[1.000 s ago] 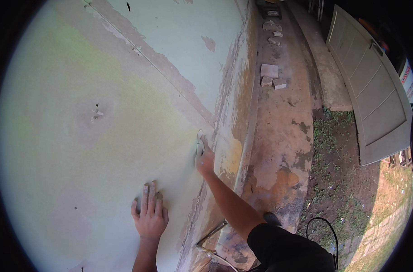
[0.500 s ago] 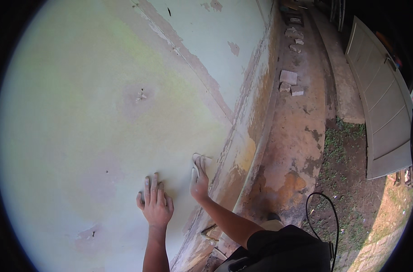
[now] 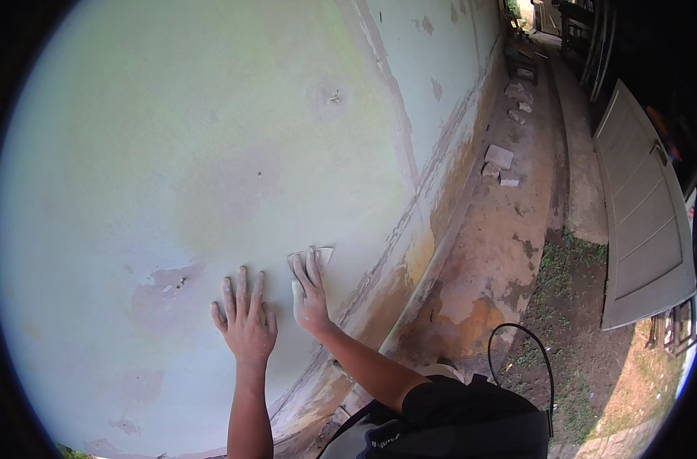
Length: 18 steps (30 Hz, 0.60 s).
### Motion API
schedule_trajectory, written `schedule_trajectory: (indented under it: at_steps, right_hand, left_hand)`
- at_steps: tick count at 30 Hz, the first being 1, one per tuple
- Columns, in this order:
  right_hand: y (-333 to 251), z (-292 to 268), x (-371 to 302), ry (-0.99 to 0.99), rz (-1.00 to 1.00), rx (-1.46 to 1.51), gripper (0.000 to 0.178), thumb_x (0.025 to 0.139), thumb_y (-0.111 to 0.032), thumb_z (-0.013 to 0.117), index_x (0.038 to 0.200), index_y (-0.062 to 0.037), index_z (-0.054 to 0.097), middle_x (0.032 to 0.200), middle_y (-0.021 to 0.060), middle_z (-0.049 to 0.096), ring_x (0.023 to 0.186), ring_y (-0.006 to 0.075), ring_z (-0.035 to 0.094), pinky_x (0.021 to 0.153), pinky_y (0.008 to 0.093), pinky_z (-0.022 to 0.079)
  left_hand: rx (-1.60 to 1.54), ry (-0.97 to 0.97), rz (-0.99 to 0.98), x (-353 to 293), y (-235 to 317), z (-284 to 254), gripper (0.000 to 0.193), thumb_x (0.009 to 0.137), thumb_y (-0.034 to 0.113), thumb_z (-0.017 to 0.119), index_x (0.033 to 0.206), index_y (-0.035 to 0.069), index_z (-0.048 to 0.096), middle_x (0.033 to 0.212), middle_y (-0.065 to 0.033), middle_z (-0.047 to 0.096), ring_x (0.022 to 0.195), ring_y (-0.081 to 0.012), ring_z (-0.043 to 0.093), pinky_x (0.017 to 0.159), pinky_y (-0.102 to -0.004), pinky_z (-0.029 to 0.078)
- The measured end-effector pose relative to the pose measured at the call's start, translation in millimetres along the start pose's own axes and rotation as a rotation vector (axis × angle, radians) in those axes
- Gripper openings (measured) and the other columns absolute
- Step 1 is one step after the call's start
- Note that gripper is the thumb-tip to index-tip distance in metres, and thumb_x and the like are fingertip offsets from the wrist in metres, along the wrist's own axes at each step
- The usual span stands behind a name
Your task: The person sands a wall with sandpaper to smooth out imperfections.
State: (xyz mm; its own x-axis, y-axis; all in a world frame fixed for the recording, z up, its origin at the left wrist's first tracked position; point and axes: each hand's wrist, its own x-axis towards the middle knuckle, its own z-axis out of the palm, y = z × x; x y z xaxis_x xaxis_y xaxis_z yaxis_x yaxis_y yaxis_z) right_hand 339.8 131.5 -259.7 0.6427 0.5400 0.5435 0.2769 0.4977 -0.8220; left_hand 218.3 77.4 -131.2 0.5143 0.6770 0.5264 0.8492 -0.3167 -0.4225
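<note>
My left hand (image 3: 246,327) rests palm down on a pale green painted wall (image 3: 188,99), fingers spread, holding nothing. Just right of it, my right hand (image 3: 310,298) presses a thin, pale sheet of sandpaper (image 3: 324,257) against the wall. The corner of the sheet sticks out past the fingertips; the rest lies hidden under the fingers. Whitish dust coats the fingers of both hands. Around them the paint is worn, with a dark hole (image 3: 259,174) and bare greyish patches (image 3: 161,293).
Cracked, peeling paint runs along the wall's base. To the right, a concrete walkway (image 3: 509,245) carries several broken blocks (image 3: 500,157). A grey door panel (image 3: 645,222) stands beyond a strip of soil and weeds (image 3: 562,306). A black cable (image 3: 543,336) loops beside my body.
Both hands have moved left and down along the wall, the right one with the sandpaper. My view has shifted too, so the wall marks and walkway sit differently in the picture.
</note>
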Motion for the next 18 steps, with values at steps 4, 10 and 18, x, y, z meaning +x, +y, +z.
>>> schedule_trajectory:
  at_steps: [4,10,18]
  right_hand:
    - [71,-20,17,0.109,0.079,-0.017,0.047,0.113,-0.018,0.040,0.155,0.0017,0.051,0.165,0.0266,0.041,0.159,0.0421,0.027,0.129,0.0454,0.025]
    - [91,-24,94,0.353,0.231,0.112,0.050,0.114,-0.024,0.036,0.158,-0.0028,0.047,0.168,0.0192,0.039,0.161,0.0409,0.021,0.132,0.0480,0.016]
    - [-2,6,5,-0.045,-0.118,-0.018,0.049,0.112,-0.018,0.039,0.158,-0.0026,0.048,0.169,0.0198,0.037,0.162,0.0442,0.016,0.131,0.0521,0.013]
  left_hand:
    - [-0.047,-0.013,-0.055,-16,-20,-19,0.078,0.086,0.022,0.069,0.160,0.033,0.046,0.175,0.0000,0.031,0.162,-0.0318,0.025,0.127,-0.0601,0.008]
    - [-0.100,-0.144,-0.031,-28,-32,-39,0.085,0.086,0.024,0.075,0.162,0.039,0.041,0.177,0.0032,0.025,0.162,-0.0296,0.025,0.127,-0.0622,0.010]
    - [-0.210,-0.096,-0.059,-30,-36,-35,0.092,0.078,0.020,0.075,0.162,0.034,0.042,0.177,0.0000,0.026,0.163,-0.0316,0.021,0.128,-0.0627,0.005]
